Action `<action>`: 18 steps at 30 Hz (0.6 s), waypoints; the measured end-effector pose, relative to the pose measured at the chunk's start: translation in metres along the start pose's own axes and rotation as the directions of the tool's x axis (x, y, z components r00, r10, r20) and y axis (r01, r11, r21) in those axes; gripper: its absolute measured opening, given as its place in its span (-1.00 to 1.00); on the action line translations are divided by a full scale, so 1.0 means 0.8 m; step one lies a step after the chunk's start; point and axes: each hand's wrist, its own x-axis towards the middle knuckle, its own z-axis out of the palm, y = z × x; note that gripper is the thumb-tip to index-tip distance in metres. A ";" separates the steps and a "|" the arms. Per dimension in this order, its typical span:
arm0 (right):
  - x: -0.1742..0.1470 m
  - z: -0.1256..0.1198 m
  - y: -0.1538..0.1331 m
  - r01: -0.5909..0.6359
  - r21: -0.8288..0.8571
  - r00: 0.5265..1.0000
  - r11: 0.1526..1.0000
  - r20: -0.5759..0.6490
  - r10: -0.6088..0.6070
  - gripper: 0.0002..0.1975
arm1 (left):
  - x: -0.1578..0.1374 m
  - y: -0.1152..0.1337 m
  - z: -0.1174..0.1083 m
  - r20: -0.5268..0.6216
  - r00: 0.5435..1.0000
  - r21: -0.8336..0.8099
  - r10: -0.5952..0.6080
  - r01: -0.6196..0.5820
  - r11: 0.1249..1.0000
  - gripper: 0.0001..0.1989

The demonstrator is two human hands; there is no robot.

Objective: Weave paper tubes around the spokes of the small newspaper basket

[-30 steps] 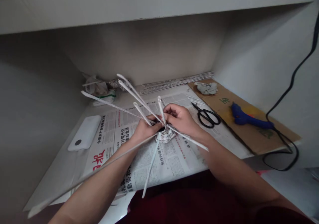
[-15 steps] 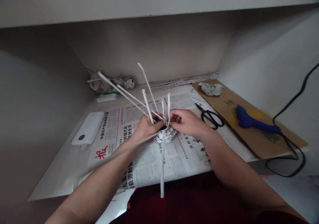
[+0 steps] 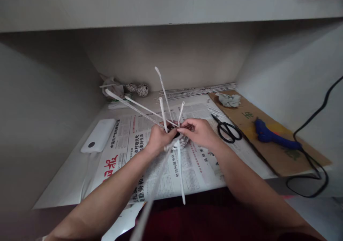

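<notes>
A small round basket woven of rolled newspaper (image 3: 182,143) is between my hands, above the newspaper sheet (image 3: 166,169). White paper tubes (image 3: 163,114) stick out of it in several directions; one (image 3: 181,176) points down toward me, and a long one (image 3: 150,205) sweeps blurred toward the camera. My left hand (image 3: 160,138) is closed on the basket's left side, thumb at the rim. On the right side, my right hand (image 3: 197,131) pinches at the rim where the paper tubes cross. The fingertips partly hide the basket's opening.
At right, black-handled scissors (image 3: 227,129) lie beside a cardboard sheet (image 3: 246,126) bearing a blue glue gun (image 3: 276,135) with a black cord and crumpled paper (image 3: 229,99). A white power bank (image 3: 98,135) lies left. Thin paper rods (image 3: 198,91) line the back wall.
The long paper tube has swung from the left down toward the camera. The downward tube's lower end has shifted right. The right fingers have closed in at the rim, and the view has shifted slightly.
</notes>
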 end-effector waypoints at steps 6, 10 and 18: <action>0.001 0.016 0.010 -0.003 -0.071 0.993 0.997 -0.122 -0.006 -0.92 | 0.000 0.000 0.003 -0.043 0.998 -0.048 -0.040 0.038 0.998 -0.82; 0.004 0.023 0.017 -0.043 -0.032 0.987 0.999 -0.158 0.038 -0.89 | 0.003 -0.006 0.009 -0.053 0.994 -0.222 -0.098 0.084 0.972 -0.74; 0.003 0.019 0.017 -0.011 -0.093 0.991 0.996 -0.133 -0.001 -0.83 | 0.015 0.006 -0.053 0.477 0.875 -0.310 -0.079 0.252 0.917 -0.33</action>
